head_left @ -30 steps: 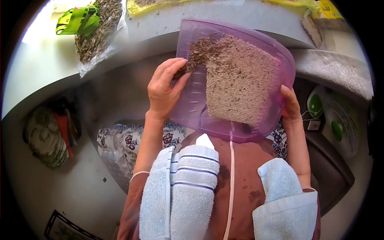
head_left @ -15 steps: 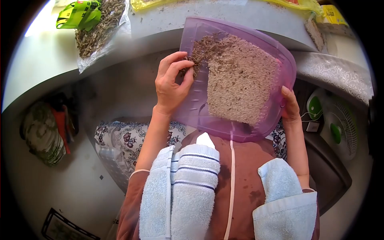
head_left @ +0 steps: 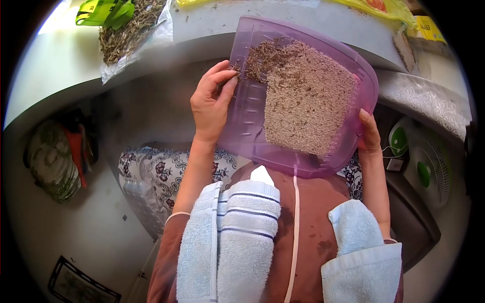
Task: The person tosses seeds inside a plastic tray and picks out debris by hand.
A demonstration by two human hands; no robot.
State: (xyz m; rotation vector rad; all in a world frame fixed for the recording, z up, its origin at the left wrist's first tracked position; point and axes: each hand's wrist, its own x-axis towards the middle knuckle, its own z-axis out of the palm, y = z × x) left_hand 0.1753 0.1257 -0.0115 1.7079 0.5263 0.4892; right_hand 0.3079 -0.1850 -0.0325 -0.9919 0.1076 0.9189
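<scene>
A translucent purple plastic winnowing tray point(head_left: 247, 116) is tilted in front of my chest, its flat open side to the left. Pale grains point(head_left: 308, 106) are spread over its middle, with darker specks among them. Dark dried plant bits point(head_left: 262, 58) are heaped at the upper left of the grains. My left hand point(head_left: 212, 101) is at the tray's open left edge, fingers closed on a pinch of the same dried bits. At the opposite side, my right hand point(head_left: 370, 132) grips the rim, thumb on top; its other fingers are mostly hidden.
On the counter point(head_left: 222, 20) ahead lies a clear plastic bag of dried plant pieces point(head_left: 126, 40), with a green bag point(head_left: 103, 14) on it. Yellow packaging point(head_left: 429, 29) is at the far right. Below on the right stands a fan point(head_left: 429, 169). A patterned cloth point(head_left: 166, 169) lies below the tray.
My left hand has drawn slightly left, from the dried bits inside the tray to its open edge. The right hand keeps its hold on the rim.
</scene>
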